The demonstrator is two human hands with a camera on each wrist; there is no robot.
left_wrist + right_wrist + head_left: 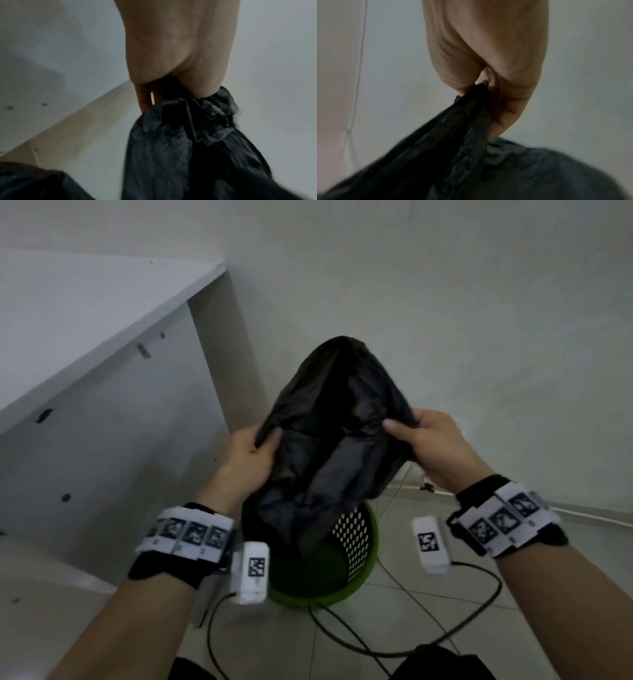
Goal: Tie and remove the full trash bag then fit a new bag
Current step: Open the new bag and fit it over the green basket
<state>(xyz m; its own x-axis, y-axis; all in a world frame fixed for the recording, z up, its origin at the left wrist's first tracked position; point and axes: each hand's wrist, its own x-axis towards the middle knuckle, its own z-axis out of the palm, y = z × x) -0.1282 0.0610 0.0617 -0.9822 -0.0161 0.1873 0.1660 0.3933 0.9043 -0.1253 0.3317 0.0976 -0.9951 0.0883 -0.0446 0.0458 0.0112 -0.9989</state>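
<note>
Pinching the black bag (329,446) with your left hand (251,453) and right hand (433,446), you hold it above the green bin (363,546) — straight down.

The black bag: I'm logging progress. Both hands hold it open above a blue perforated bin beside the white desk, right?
Not quite: the bin is green, not blue, as the head view shows. The rest holds: the left hand and right hand grip the black bag above it, beside the white desk.
</note>
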